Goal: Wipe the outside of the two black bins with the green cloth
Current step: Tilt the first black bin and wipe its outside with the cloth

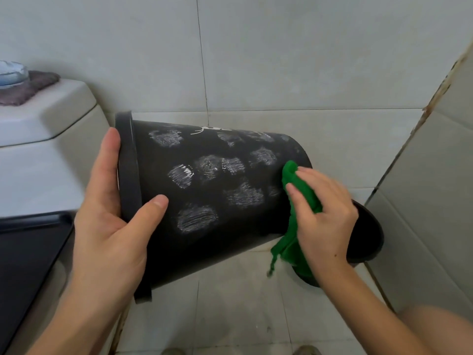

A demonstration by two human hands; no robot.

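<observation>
A black bin [212, 201] lies on its side in mid-air, its rim to the left and its base to the right. Several whitish smudges dot its side. My left hand [112, 216] grips the bin at its rim, thumb on the outer wall. My right hand [325, 213] holds the green cloth [302, 193] and presses it against the bin's wall near the base; a strip of cloth hangs down below. A second black bin [368, 237] stands on the floor behind my right hand, mostly hidden.
A white toilet cistern [43, 139] stands at the left with a purple cloth [28, 88] and a pale round object [12, 73] on its lid. The dark toilet lid [28, 252] is lower left. Tiled walls close in behind and at the right.
</observation>
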